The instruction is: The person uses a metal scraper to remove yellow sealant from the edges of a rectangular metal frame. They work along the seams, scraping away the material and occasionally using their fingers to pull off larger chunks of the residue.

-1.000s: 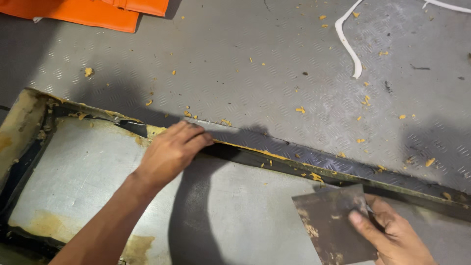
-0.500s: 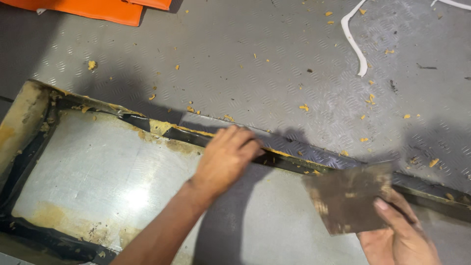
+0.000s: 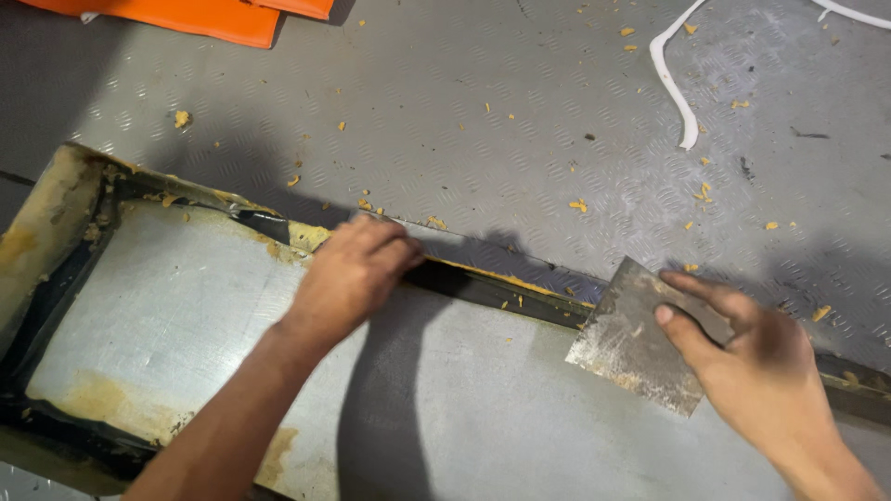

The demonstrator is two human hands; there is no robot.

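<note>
The left hand [image 3: 351,271] has slid right along the dark seam [image 3: 483,286] of the panel [image 3: 167,315], fingers curled, pressing its upper edge, gripping nothing. The right hand [image 3: 752,357] has brought the scraper [image 3: 631,339] up to the same seam, thumb and fingers pinching the blade. Yellow crumbs [image 3: 578,205] litter the floor [image 3: 464,93], so the scraping has moved rightward

So the recessed panel [image 3: 186,334] sits near-left, sunk into the tread-plate floor [image 3: 483,111], which runs far and right. Left hand [image 3: 357,269] rests on the panel's far edge; right hand [image 3: 752,362] is near-right, holding a scraper blade [image 3: 626,339] just left of it. A loose strip [image 3: 673,79] lies far right, sheeting [image 3: 213,14] far left.
</note>
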